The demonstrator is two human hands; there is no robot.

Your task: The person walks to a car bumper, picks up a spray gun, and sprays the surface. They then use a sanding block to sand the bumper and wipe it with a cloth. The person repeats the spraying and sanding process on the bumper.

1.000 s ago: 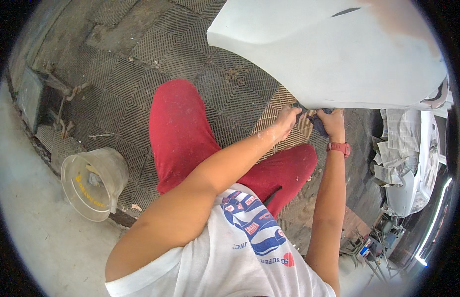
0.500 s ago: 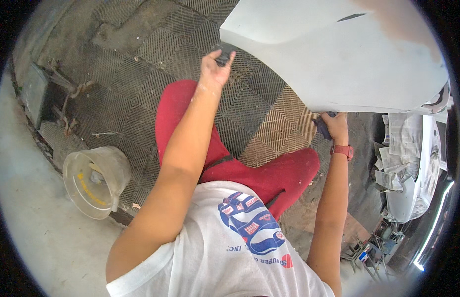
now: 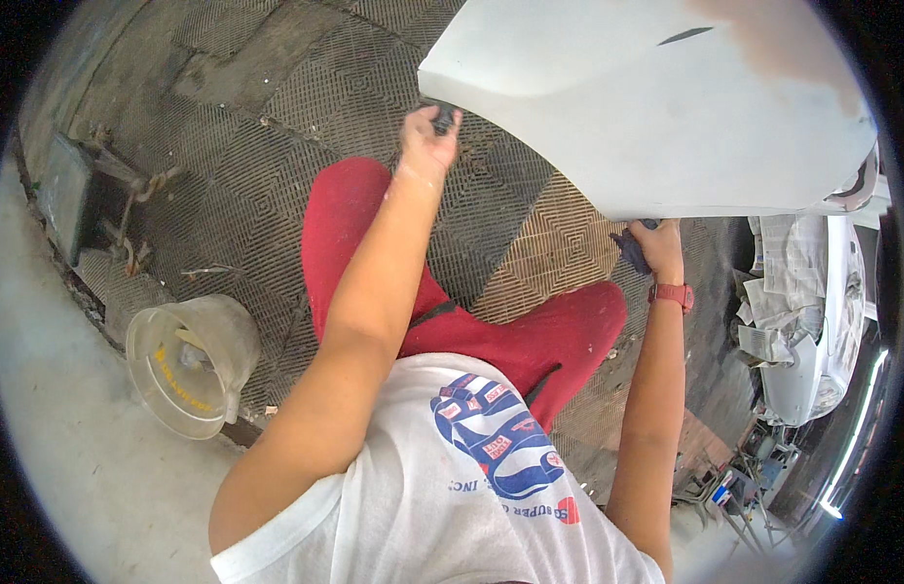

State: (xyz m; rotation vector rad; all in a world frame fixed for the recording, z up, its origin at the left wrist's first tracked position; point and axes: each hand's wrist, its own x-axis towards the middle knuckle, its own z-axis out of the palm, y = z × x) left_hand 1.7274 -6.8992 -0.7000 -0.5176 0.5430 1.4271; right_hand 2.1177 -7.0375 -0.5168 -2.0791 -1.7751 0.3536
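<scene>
1. The white panel (image 3: pixel 608 107), smooth and curved, spans the upper right, with a brownish patch near its far side.
2. The left hand (image 3: pixel 424 144) has its grip curled closed around a small dark pad (image 3: pixel 443 121), just beside the panel's pointed corner; contact cannot be told.
3. The right hand (image 3: pixel 666 250) has its grip closed on a crumpled dark cloth (image 3: pixel 630 252) at the panel's lower edge, fingertips partly hidden.
4. Ridged floor mats (image 3: pixel 554 255), dark and tan, lie beneath.
5. A round translucent bucket (image 3: pixel 233 336) stands left.
</scene>
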